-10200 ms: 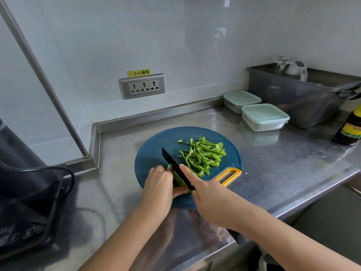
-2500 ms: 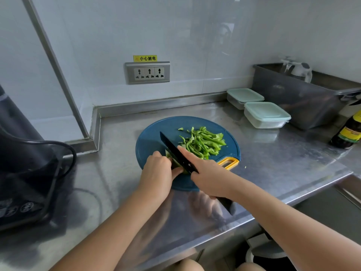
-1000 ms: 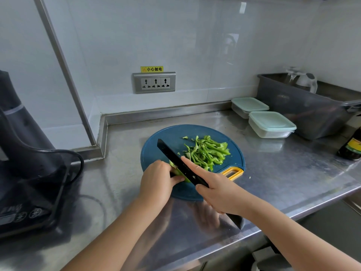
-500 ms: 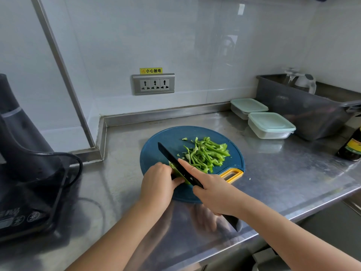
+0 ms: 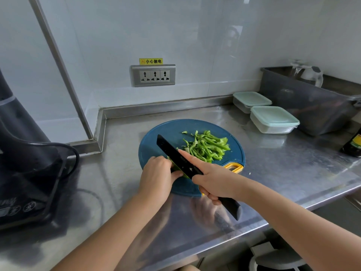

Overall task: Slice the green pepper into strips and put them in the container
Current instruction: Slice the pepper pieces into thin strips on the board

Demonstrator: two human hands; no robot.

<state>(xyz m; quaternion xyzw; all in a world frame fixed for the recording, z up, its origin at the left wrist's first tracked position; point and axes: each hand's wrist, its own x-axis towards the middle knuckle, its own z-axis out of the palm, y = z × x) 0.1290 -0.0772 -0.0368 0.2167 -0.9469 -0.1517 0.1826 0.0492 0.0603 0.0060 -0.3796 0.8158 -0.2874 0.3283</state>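
Head view: on the blue cutting board (image 5: 154, 141), the left hand (image 5: 158, 177) curls over the remaining green pepper piece (image 5: 174, 166), pinning it. The right hand (image 5: 213, 180) grips the black knife (image 5: 175, 155). The cut strips (image 5: 207, 146) look light, limp and slick, probably best scooped up together.

Left side: a dark appliance (image 5: 25, 153) fills that end of the tabletop (image 5: 293, 169).
Right of cutting board (image 5: 154, 139): open steel up to two lidded containers (image 5: 273, 118).
Far right: grey tub (image 5: 304, 108) and bottle (image 5: 352, 143) wall it off.
Behind board: open strip to the wall.
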